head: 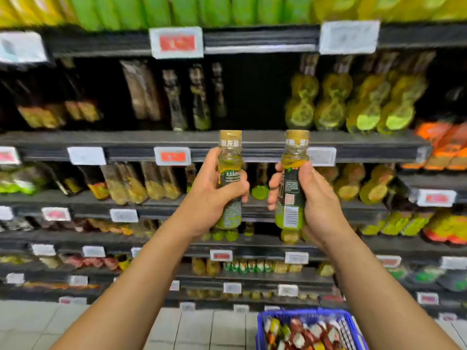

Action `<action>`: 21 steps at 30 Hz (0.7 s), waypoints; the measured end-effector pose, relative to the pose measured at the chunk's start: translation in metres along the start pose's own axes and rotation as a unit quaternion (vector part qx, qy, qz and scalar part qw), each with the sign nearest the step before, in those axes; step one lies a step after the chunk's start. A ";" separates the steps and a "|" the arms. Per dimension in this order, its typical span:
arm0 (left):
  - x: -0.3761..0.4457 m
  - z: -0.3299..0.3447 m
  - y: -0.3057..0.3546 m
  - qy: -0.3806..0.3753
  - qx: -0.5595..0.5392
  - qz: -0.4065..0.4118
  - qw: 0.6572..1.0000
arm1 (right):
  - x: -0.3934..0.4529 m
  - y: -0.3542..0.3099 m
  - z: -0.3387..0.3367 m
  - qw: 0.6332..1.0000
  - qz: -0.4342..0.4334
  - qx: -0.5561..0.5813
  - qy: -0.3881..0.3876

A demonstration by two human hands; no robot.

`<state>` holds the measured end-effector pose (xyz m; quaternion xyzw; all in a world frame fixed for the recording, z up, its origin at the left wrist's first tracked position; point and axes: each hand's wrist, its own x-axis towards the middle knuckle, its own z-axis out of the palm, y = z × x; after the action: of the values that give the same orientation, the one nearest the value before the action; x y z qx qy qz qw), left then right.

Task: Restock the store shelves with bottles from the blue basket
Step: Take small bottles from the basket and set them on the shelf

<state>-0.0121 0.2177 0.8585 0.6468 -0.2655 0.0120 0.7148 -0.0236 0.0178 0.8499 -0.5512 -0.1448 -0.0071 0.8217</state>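
The shelves (pixel 252 142) fill the view, tier upon tier of blurred stock behind price tags, too smeared to count; roughly seven tiers show. Below, at the bottom edge on the tiled floor, sits one blue basket (pixel 262 322), holding a jumble of red- and yellow-labelled bottles whose number cannot be told. Two hands are raised before the shelves, each clamped on one bottle, so two bottles are in hand. The left hand (pixel 214 195) wraps its fingers round the left bottle (pixel 228 173) at mid-body; the right hand (pixel 318 205) grips the right bottle (pixel 293 188) from the side, thumb across the label. Both bottles stand upright, gold caps up, apart from each other and clear of any shelf. To do this step well, I judge, find the row of matching green-labelled bottles first, set one down at a time, base flat, label outward, and slide it back without knocking its neighbours.
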 end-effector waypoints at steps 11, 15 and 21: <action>0.054 -0.113 0.027 0.044 0.079 0.018 0.996 | 0.093 -0.004 0.069 0.983 -0.040 -0.173 0.044; 0.088 -0.116 0.025 0.084 0.117 0.021 0.989 | 0.119 -0.009 0.064 0.973 -0.041 -0.218 0.072; 0.136 -0.106 0.009 0.142 0.194 -0.011 0.971 | 0.159 -0.008 0.049 0.958 -0.037 -0.271 0.088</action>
<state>0.1407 0.2736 0.9180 0.7678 -0.1467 0.1468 0.6062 0.1162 0.0831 0.9138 -0.7447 -0.0852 -0.1248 0.6500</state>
